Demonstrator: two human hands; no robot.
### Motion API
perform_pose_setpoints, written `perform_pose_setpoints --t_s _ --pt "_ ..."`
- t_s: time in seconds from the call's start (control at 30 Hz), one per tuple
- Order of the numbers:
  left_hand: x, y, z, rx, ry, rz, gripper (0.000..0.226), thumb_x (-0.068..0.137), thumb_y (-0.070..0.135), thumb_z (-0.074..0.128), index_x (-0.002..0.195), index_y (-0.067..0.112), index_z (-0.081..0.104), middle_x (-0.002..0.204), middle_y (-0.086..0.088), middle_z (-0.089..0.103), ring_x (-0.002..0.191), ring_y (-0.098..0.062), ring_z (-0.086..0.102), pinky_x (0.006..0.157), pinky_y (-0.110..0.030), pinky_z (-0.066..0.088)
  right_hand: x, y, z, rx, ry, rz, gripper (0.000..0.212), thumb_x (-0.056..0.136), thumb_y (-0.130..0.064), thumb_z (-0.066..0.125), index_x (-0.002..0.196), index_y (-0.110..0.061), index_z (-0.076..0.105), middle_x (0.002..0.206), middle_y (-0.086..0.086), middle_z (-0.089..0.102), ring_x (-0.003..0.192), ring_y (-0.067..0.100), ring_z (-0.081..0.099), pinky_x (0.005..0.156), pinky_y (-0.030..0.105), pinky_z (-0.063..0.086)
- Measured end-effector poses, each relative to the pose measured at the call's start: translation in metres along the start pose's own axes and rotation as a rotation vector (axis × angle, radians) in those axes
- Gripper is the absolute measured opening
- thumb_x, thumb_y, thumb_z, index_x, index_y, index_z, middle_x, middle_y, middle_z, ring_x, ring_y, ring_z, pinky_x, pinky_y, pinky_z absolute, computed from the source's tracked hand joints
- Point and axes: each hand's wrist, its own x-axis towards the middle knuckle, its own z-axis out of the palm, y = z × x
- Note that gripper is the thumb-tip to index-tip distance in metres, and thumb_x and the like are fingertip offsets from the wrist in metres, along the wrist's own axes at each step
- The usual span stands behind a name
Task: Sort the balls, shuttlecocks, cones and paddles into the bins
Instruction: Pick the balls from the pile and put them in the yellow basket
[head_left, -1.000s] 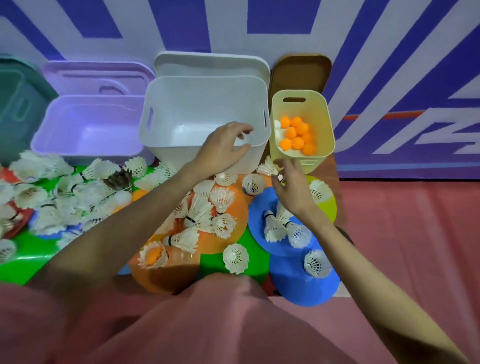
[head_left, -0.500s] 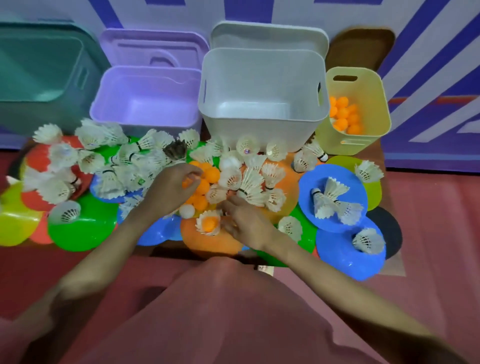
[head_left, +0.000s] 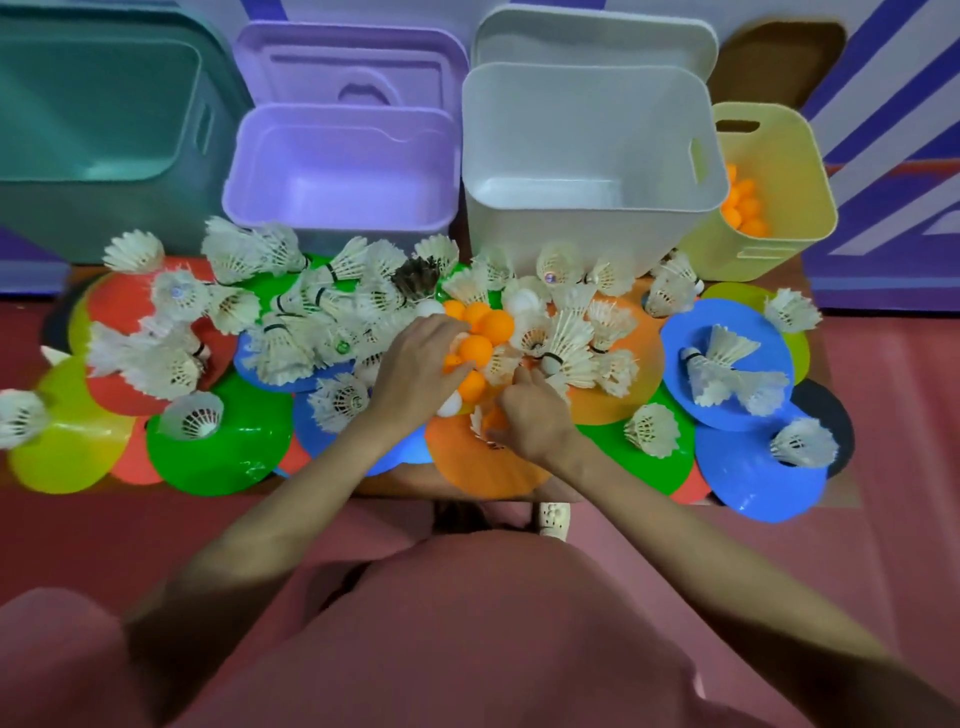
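Orange balls sit clustered mid-pile, among shuttlecocks on flat cones. The left hand lies against them, fingers curled over the cluster – grip unclear. The right hand, fingers bunched, touches a ball at the near edge. More balls fill the yellow bin – far right.

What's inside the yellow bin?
Orange balls sit inside the yellow bin. The white bin in front hides part of it, so more may be there.
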Motion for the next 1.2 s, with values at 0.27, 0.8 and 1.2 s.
perform_pose_setpoints --t_s 0.27,0.8,1.2 --pt "0.054 0.009 0.015 -0.006 -0.08 0.083 0.045 0.086 0.03 0.068 0.126 0.011 0.057 0.12 -0.009 0.058 0.112 -0.025 0.052 0.092 -0.033 0.04 0.004 -0.01 -0.004 0.179 0.048 0.115 0.027 0.084 -0.031 0.063 0.082 -0.005 0.059 0.108 0.019 0.053 0.11 0.033 0.043 0.079 0.036 0.035" --pt "0.086 0.018 0.003 -0.291 0.033 0.113 0.036 0.079 0.028 0.075 0.11 0.013 0.066 0.109 -0.003 0.066 0.102 -0.015 0.059 0.086 -0.024 0.045 -0.029 0.059 -0.022 0.637 0.586 0.32 0.032 0.079 -0.03 0.072 0.099 -0.011 0.055 0.096 0.004 0.061 0.083 0.021 0.061 0.068 0.043 0.053" --pt "0.161 0.133 0.053 -0.421 -0.048 0.115 0.035 0.077 0.022 0.076 0.11 0.015 0.067 0.11 0.001 0.068 0.094 -0.012 0.064 0.081 -0.032 0.054 -0.045 0.21 -0.061 0.796 0.849 0.451 0.028 0.083 -0.023 0.07 0.103 -0.006 0.058 0.099 0.009 0.065 0.086 0.018 0.06 0.071 0.033 0.05"
